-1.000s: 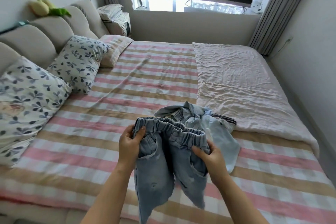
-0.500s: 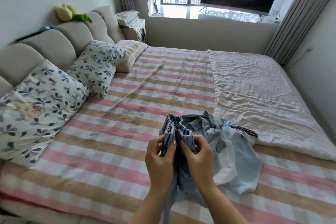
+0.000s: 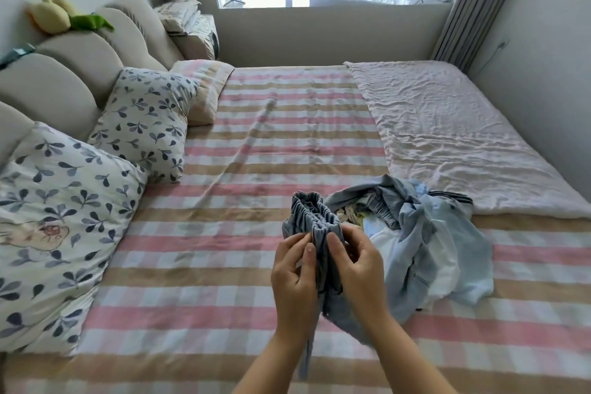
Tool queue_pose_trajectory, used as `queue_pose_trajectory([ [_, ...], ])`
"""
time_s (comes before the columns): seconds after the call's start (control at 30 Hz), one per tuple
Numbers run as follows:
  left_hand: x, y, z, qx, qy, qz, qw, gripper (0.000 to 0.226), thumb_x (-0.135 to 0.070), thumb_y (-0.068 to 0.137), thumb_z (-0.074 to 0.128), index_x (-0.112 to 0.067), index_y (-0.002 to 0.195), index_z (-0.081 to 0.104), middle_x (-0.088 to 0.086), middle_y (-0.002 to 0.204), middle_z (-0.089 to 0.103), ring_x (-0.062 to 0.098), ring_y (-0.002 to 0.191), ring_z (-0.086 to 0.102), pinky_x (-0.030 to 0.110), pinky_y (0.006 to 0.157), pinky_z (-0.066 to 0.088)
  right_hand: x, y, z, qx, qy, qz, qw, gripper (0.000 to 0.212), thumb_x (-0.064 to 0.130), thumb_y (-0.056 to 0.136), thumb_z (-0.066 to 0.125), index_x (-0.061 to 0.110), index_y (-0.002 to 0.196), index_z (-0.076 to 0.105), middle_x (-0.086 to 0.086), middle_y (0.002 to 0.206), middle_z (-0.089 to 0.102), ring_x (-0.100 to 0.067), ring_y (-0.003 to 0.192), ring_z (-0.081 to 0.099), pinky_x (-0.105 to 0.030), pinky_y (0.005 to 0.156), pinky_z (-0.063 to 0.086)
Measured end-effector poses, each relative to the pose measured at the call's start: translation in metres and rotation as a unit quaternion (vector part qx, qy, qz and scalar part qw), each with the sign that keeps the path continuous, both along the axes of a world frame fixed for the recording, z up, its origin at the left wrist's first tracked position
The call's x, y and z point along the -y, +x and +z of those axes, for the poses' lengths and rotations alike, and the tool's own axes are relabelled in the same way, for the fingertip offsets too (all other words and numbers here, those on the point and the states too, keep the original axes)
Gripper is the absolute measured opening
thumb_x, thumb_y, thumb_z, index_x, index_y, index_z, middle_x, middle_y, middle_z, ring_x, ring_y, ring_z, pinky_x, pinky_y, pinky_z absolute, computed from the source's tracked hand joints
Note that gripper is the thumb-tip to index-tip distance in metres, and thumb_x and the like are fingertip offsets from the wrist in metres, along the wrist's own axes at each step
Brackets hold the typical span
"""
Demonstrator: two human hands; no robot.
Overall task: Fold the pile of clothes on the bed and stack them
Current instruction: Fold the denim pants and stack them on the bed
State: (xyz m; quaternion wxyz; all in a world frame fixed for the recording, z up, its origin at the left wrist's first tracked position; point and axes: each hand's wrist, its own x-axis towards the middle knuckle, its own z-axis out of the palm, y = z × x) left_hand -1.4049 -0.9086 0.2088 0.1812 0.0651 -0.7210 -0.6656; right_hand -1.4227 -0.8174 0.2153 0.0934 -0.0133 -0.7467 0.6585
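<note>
Both my hands pinch the elastic waistband of a small pair of jeans [image 3: 315, 221], my left hand [image 3: 295, 278] and right hand [image 3: 361, 269] pressing the two halves together so the legs hang doubled above the striped bed [image 3: 256, 150]. The lengthwise fold looks to be the step in hand. The unfolded pile of clothes [image 3: 422, 240] lies at my 2 o'clock. Next, I judge, the jeans need laying flat on open sheet and folding crosswise.
</note>
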Motion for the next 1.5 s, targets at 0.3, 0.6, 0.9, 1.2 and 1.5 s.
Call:
queue_pose_trajectory([
  [0.3, 0.021, 0.005, -0.008, 0.028, 0.145, -0.067, 0.987, 0.035, -0.022, 0.095, 0.033, -0.007, 0.108, 0.062, 0.005, 0.112, 0.062, 0.015, 0.105, 0.062, 0.023, 0.086, 0.051, 0.022, 0.001, -0.001, 0.006, 0.054, 0.014, 0.998, 0.039, 0.031, 0.072, 0.077, 0.022, 0.103, 0.055, 0.018, 0.091, 0.059, 0.000, 0.087, 0.060, -0.015, 0.074, 0.049],
  [0.6, 0.061, -0.004, 0.004, 0.012, -0.035, 0.040, 0.998, 0.020, -0.006, 0.083, 0.064, -0.024, 0.091, 0.065, -0.003, 0.090, 0.061, 0.008, 0.085, 0.060, 0.029, 0.071, 0.050, 0.002, -0.025, -0.005, -0.024, 0.015, 0.133, 0.991, 0.020, 0.006, 0.073, 0.062, 0.013, 0.092, 0.062, 0.004, 0.078, 0.062, 0.001, 0.072, 0.057, -0.008, 0.065, 0.043],
  [0.9, 0.113, -0.051, 0.000, 0.189, 0.072, -0.268, 0.942, 0.052, -0.024, 0.062, 0.078, -0.017, 0.111, 0.062, 0.004, 0.103, 0.071, 0.021, 0.098, 0.066, 0.028, 0.078, 0.054, -0.011, -0.055, 0.003, 0.029, -0.014, 0.269, 0.963, 0.030, 0.008, 0.074, 0.057, 0.020, 0.101, 0.062, 0.012, 0.082, 0.066, -0.003, 0.077, 0.060, -0.019, 0.069, 0.050],
  [1.2, 0.122, -0.120, -0.024, 0.134, 0.017, -0.147, 0.980, 0.025, -0.002, 0.073, 0.075, -0.020, 0.089, 0.067, -0.008, 0.077, 0.073, 0.005, 0.072, 0.068, 0.018, 0.062, 0.052, 0.018, -0.119, -0.018, 0.035, 0.183, 0.192, 0.964, 0.054, 0.009, 0.071, 0.076, 0.016, 0.120, 0.054, -0.001, 0.108, 0.064, -0.016, 0.100, 0.060, -0.041, 0.090, 0.048],
  [1.5, 0.177, -0.229, 0.015, 0.065, -0.004, -0.202, 0.977, 0.037, 0.010, 0.069, 0.071, -0.013, 0.096, 0.061, 0.002, 0.087, 0.066, 0.005, 0.076, 0.065, 0.021, 0.067, 0.054, 0.067, -0.212, -0.005, -0.036, 0.074, 0.094, 0.992, 0.053, 0.006, 0.070, 0.078, 0.031, 0.110, 0.056, 0.013, 0.100, 0.065, 0.001, 0.091, 0.062, -0.017, 0.080, 0.051],
])
